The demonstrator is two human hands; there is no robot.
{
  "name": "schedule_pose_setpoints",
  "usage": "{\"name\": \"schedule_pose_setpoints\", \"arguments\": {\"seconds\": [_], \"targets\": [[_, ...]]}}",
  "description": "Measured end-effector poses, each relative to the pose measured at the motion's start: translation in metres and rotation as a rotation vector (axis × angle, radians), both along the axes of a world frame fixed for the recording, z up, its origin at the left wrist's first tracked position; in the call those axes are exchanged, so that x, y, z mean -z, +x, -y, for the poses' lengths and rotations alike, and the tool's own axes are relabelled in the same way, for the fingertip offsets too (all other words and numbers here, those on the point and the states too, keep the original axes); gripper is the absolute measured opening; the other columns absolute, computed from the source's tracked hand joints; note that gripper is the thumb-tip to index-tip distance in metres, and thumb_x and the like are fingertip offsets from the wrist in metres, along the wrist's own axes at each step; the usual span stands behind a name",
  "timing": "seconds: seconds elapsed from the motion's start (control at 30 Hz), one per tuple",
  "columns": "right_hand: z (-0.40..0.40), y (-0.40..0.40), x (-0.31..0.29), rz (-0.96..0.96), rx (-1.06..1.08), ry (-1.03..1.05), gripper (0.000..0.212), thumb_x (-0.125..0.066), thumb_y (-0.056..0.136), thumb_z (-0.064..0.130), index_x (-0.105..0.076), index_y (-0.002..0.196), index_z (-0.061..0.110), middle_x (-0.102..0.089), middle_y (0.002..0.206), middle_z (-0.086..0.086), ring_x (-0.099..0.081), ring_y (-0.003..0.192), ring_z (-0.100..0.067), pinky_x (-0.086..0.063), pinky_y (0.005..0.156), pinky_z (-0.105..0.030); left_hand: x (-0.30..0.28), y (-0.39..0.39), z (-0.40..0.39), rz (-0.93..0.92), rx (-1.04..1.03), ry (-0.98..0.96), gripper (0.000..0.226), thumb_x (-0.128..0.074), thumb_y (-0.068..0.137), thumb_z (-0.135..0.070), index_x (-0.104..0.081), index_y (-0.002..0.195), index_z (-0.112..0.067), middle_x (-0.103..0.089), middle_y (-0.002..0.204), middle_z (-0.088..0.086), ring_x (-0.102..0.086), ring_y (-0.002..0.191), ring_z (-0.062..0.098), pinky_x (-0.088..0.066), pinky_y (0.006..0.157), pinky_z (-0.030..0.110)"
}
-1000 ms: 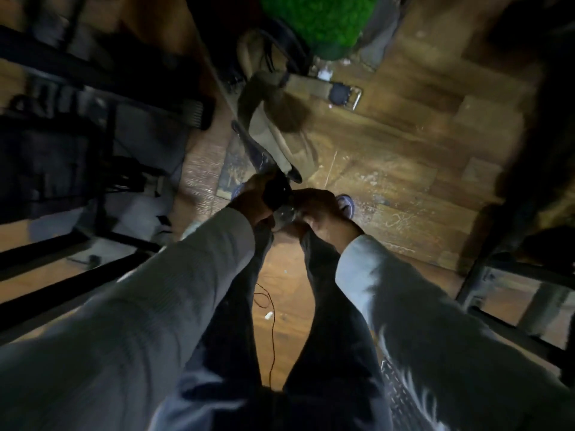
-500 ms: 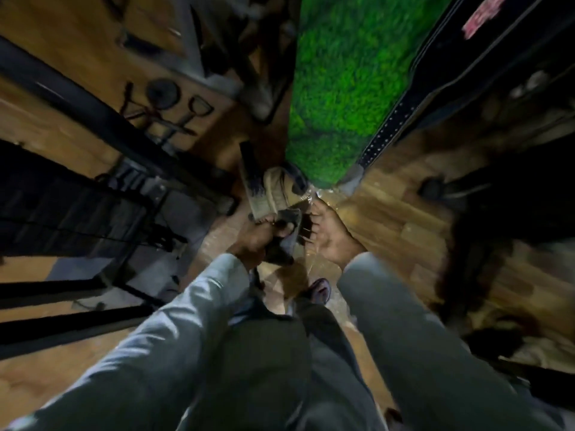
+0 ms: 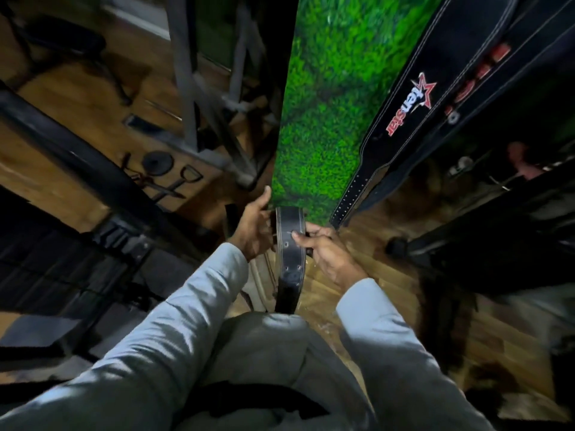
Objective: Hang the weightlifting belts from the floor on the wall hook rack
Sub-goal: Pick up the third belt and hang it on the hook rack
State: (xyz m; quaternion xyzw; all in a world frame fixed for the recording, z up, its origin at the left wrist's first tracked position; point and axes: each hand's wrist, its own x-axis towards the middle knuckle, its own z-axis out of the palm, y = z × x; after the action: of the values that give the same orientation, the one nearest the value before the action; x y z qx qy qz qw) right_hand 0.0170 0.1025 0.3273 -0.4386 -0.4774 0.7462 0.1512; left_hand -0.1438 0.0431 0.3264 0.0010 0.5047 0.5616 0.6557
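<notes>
- Black leather belt (image 3: pixel 290 259) runs vertically at centre frame, stitched edges, paired holes showing, lower end dropping behind the person's grey-clad knee (image 3: pixel 264 346).
- Right hand (image 3: pixel 326 253) clamped on the belt: thumb across the front face, fingers wrapped round its right edge.
- Left hand (image 3: pixel 253 231) just left of the belt, fingers loosely curled at its left edge, index finger raised toward the green panel; whether it actually grips the belt cannot be told, view is blocked by the strap.
- Belt top end sits at the bottom edge of the green turf-like wall panel (image 3: pixel 326 104), which fills upper centre.
- Right of the panel, upper right: wide black belt with a red star logo (image 3: pixel 410 101) hangs down the wall, its narrow perforated tail ending near the right hand. Another dark belt with red lettering (image 3: pixel 476 79) hangs beside it.
- Hook rack itself not visible.
- Upper left: grey metal frame legs (image 3: pixel 193 98) on wood floor (image 3: pixel 77 110).
- Left middle: small round weight plate (image 3: pixel 157 162) and cable handles (image 3: pixel 177 185) lying on the floor.
- Dark equipment bar (image 3: pixel 77 157) runs diagonally across left side, blurred.
- Right side dark; black machine base (image 3: pixel 466 241) on floor, detail unreadable.
- Both sleeves light grey.
</notes>
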Motion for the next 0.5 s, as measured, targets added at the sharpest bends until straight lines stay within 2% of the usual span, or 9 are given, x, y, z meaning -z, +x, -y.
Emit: {"name": "schedule_pose_setpoints", "arguments": {"seconds": [0.07,0.1,0.17,0.2,0.27,0.33,0.4,0.43,0.5], "targets": [[0.004,0.004,0.004,0.028,-0.021,0.023,0.016,-0.071,0.088,-0.007,-0.075,0.101,0.002,-0.072,0.103,-0.014,-0.067,0.083,-0.012,-0.051,0.077,-0.017,-0.016,-0.012,-0.010,-0.134,-0.002,-0.002,0.023,-0.080,0.079,-0.031,-0.074,0.083,-0.009,-0.071,0.094,0.012,-0.066,0.064,0.016,-0.058,0.063,0.026],[0.003,0.006,0.004,0.037,-0.012,-0.015,0.023,-0.073,0.086,-0.004,-0.074,0.109,0.000,-0.070,0.109,-0.019,-0.068,0.081,-0.014,-0.053,0.073,-0.019,-0.015,-0.016,-0.013,-0.205,0.000,-0.030,0.026,-0.085,0.071,-0.021,-0.072,0.089,-0.010,-0.069,0.095,0.011,-0.064,0.066,0.015,-0.056,0.061,0.025],[0.002,0.007,-0.008,0.037,0.055,-0.132,0.033,-0.077,0.084,0.016,-0.072,0.113,0.002,-0.064,0.113,-0.023,-0.067,0.080,-0.022,-0.055,0.070,-0.028,-0.019,-0.015,-0.011,-0.242,-0.004,0.008,0.018,-0.077,0.077,-0.006,-0.070,0.092,-0.011,-0.075,0.082,0.006,-0.069,0.063,0.015,-0.057,0.058,0.024],[-0.003,0.006,-0.012,0.024,0.099,-0.197,0.047,-0.078,0.081,0.032,-0.071,0.116,0.002,-0.065,0.115,-0.021,-0.067,0.085,-0.028,-0.056,0.076,-0.033,-0.021,-0.012,-0.007,-0.255,0.032,0.049,0.015,-0.074,0.078,-0.002,-0.069,0.088,-0.012,-0.075,0.076,0.005,-0.070,0.062,0.015,-0.056,0.058,0.023],[-0.012,-0.001,-0.025,-0.007,0.178,-0.291,0.076,-0.081,0.073,0.059,-0.070,0.127,0.006,-0.071,0.125,-0.018,-0.070,0.107,-0.033,-0.056,0.099,-0.048,-0.022,-0.002,0.002,-0.224,0.116,0.123,0.022,-0.077,0.071,0.001,-0.067,0.082,-0.016,-0.072,0.076,0.007,-0.068,0.062,0.016,-0.055,0.059,0.024],[-0.024,-0.012,-0.029,0.014,0.188,-0.289,0.087,-0.086,0.066,0.063,-0.068,0.135,0.014,-0.067,0.137,-0.019,-0.066,0.124,-0.038,-0.048,0.109,-0.060,-0.021,0.004,0.010,-0.211,0.181,0.185,0.027,-0.076,0.071,0.008,-0.067,0.081,-0.015,-0.074,0.076,0.006,-0.069,0.063,0.015,-0.056,0.060,0.024],[-0.029,-0.022,-0.032,0.021,0.132,-0.267,0.084,-0.092,0.063,0.049,-0.068,0.133,0.009,-0.066,0.138,-0.023,-0.063,0.127,-0.042,-0.047,0.110,-0.062,-0.022,0.002,0.021,-0.131,0.197,0.195,0.013,-0.073,0.078,-0.002,-0.069,0.082,-0.013,-0.075,0.074,0.005,-0.071,0.065,0.016,-0.056,0.064,0.027],[-0.029,-0.027,-0.035,0.022,0.098,-0.250,0.080,-0.092,0.065,0.044,-0.069,0.131,0.005,-0.067,0.136,-0.024,-0.064,0.126,-0.042,-0.048,0.110,-0.060,-0.028,-0.001,0.028,-0.061,0.198,0.192,0.007,-0.070,0.085,-0.019,-0.068,0.080,-0.014,-0.073,0.071,0.005,-0.071,0.062,0.016,-0.056,0.064,0.028],[-0.021,-0.035,-0.048,-0.037,0.039,-0.217,0.072,-0.089,0.071,0.034,-0.068,0.131,0.000,-0.070,0.130,-0.024,-0.066,0.124,-0.039,-0.049,0.111,-0.055,-0.030,-0.013,0.034,0.051,0.172,0.113,0.055,-0.054,0.090,-0.064,-0.067,0.077,-0.013,-0.068,0.066,0.006,-0.068,0.058,0.020,-0.056,0.063,0.030]]}}
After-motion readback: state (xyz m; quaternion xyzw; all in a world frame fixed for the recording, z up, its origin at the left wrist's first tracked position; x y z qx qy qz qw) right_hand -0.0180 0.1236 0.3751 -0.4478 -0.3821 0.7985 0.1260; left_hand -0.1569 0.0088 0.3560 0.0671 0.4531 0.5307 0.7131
